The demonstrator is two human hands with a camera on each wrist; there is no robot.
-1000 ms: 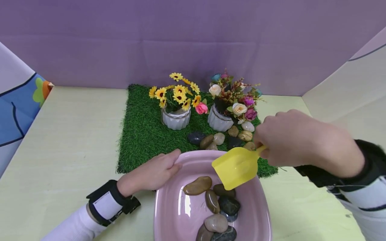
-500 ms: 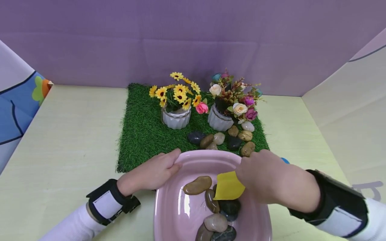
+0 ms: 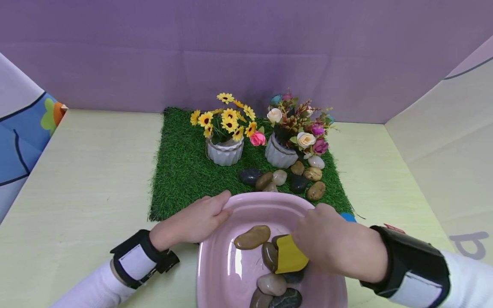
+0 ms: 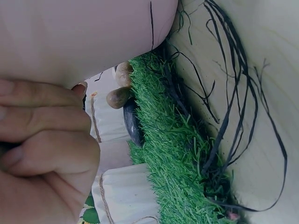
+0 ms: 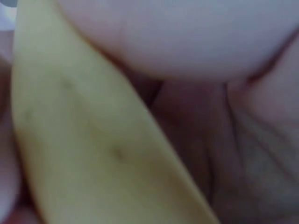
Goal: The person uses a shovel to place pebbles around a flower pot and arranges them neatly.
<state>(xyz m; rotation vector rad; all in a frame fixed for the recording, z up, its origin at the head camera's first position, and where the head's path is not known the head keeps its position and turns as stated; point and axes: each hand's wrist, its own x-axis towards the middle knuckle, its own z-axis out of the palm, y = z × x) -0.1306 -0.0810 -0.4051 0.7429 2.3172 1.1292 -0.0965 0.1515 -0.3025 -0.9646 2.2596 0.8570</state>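
Note:
My left hand grips the far left rim of a pink basin, thumb over the inside edge; the left wrist view shows the fingers curled beneath its wall. My right hand holds a yellow toy shovel by its handle, which fills much of the right wrist view. The blade is down among the stones in the basin, overlapping a dark stone. Left of the blade lie a long tan stone and a brown stone. A pale stone lies nearer the front.
Behind the basin, a green turf mat carries a pot of yellow flowers, a pot of mixed flowers and several stones. A blue object shows partly behind my right hand. Black strands trail from the mat's edge.
My right hand has moved left and down into the basin, lowering the shovel from above the stones to among them. The pale stone has shifted slightly left. My left hand stays on the rim.

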